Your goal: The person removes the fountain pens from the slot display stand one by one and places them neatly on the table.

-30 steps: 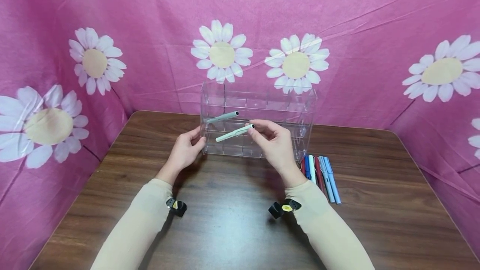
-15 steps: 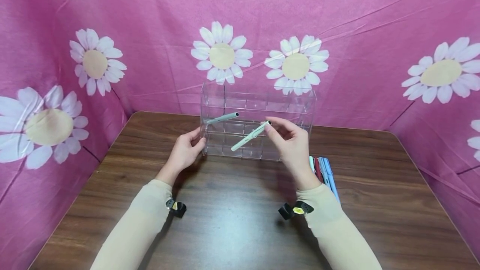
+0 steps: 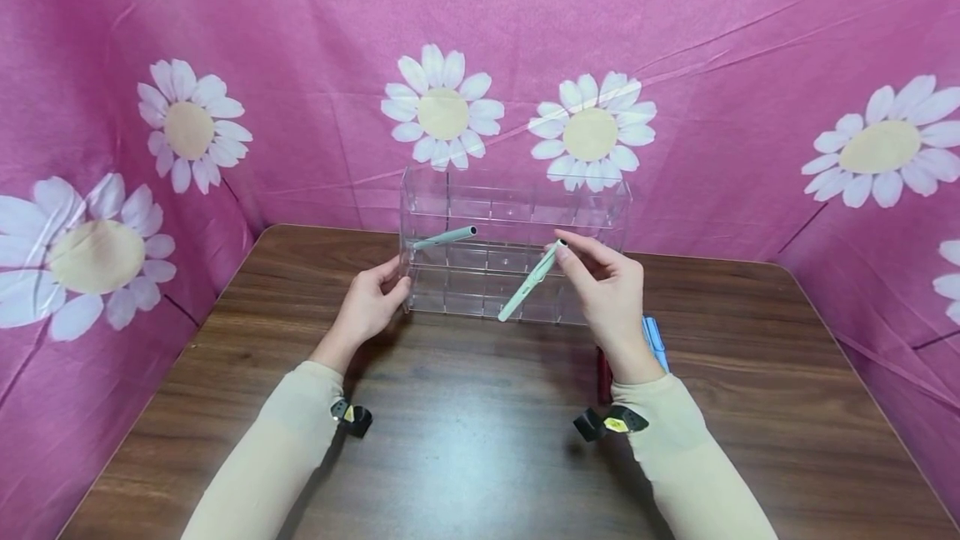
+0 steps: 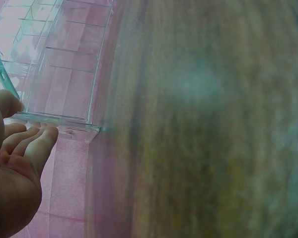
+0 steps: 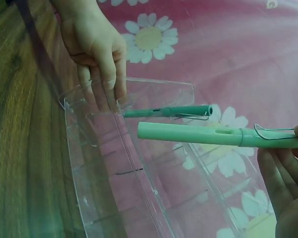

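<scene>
Here, at centre-left of the head view, your left hand (image 3: 369,303) steadies the clear acrylic organizer (image 3: 517,215): the thumb and fingers lie fairly straight against its left end wall, pressing rather than gripping. The organizer stands on the worktop (image 3: 465,440) in the middle of the frame, with rows of small open compartments. It looks rigid but light, with smooth, slippery walls, so it would likely slide if you pushed a pen in without that bracing hand; hold it by the end wall or a corner, as you do now.

One compartment in the upper-left part of the organizer holds a grey-green pen (image 3: 447,237), its capped end sticking out toward you. The other compartments look empty, as far as the clear plastic lets you tell.

Right of centre, your right hand (image 3: 611,294) pinches a mint-green pen (image 3: 531,280) by its clipped cap end between thumb and fingertips. The barrel slants down and left in front of the organizer's lower cells, not yet inside any. The pen is probably light, stiff and smooth; held so near one end it could pivot, so a grip closer to the middle would give you steadier aim.

Below and right of that hand, a light blue pen (image 3: 654,338) and a dark red one (image 3: 602,365) lie on the worktop, mostly hidden by your wrist.
</scene>
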The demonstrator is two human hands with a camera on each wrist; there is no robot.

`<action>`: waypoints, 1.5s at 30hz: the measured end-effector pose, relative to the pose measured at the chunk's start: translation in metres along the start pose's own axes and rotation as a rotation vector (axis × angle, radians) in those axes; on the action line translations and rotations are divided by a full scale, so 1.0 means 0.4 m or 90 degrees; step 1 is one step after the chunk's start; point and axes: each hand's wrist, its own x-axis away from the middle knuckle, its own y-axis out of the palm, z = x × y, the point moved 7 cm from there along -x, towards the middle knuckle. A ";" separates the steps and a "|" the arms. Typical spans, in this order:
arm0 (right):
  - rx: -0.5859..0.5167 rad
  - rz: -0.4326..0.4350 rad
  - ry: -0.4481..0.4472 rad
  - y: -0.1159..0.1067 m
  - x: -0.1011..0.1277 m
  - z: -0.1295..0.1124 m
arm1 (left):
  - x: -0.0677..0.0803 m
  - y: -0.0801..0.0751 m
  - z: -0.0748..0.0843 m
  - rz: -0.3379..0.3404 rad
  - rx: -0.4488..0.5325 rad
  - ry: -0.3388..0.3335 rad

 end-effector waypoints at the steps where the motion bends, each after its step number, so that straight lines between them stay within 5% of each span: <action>1: -0.012 0.001 -0.002 -0.003 0.000 -0.001 | 0.000 0.000 0.000 0.000 0.000 -0.001; 6: -0.072 0.012 -0.015 -0.020 -0.003 -0.008 | 0.002 0.002 -0.002 -0.002 0.001 -0.005; 13: -0.004 0.049 -0.012 -0.066 -0.008 -0.017 | 0.000 0.002 -0.002 0.000 -0.005 0.000; 18: -0.028 0.046 0.000 -0.094 -0.008 -0.018 | -0.001 0.001 -0.002 -0.002 -0.008 -0.003; 28: 0.111 0.027 0.059 -0.157 0.006 0.002 | -0.001 0.001 -0.003 -0.001 -0.008 -0.007; 45: 0.216 -0.013 0.103 -0.287 0.000 0.057 | -0.002 0.001 0.003 -0.006 -0.005 -0.007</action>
